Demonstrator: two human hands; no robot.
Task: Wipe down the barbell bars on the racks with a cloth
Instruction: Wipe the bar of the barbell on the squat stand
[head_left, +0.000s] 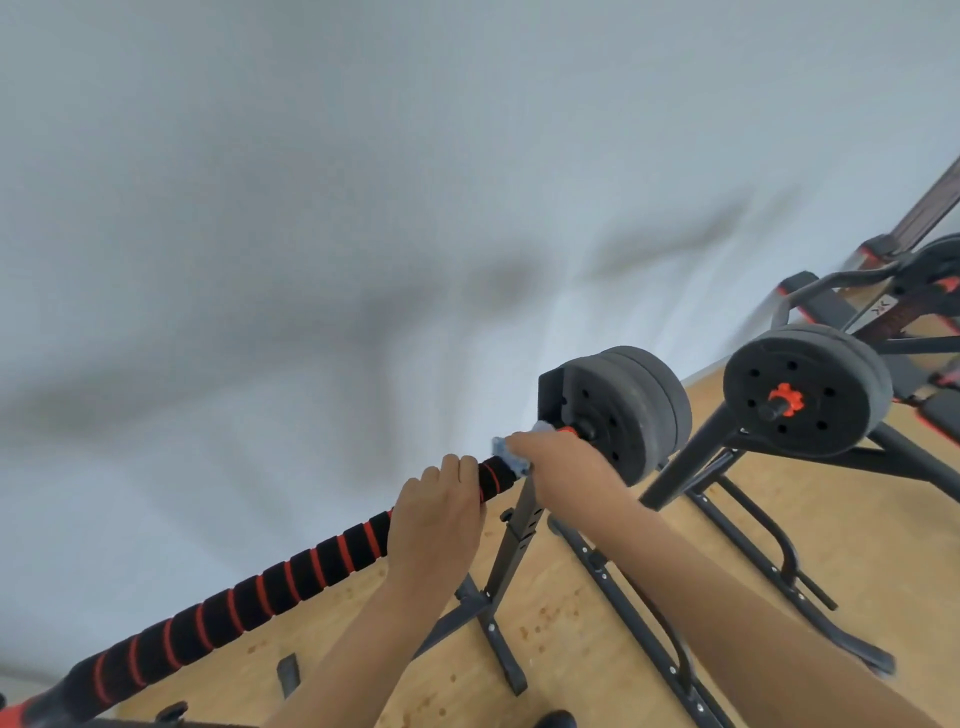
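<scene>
The right hand (550, 460) closes around a blue cloth (508, 456), clamping it onto the barbell bar (249, 592) just short of the black weight plates (631, 410). Beside it, the left hand (436, 512) curls its fingers over the red-striped foam. The bar lies on its rack (511, 551), its long axis running lower left to upper right. A second barbell (805, 392) sits further right.

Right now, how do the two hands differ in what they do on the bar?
The left hand grips the striped bar bare; the right hand holds a blue cloth on it. The right hand sits nearer the weight plates; the left hand farther away. Both curl over the same bar.
</scene>
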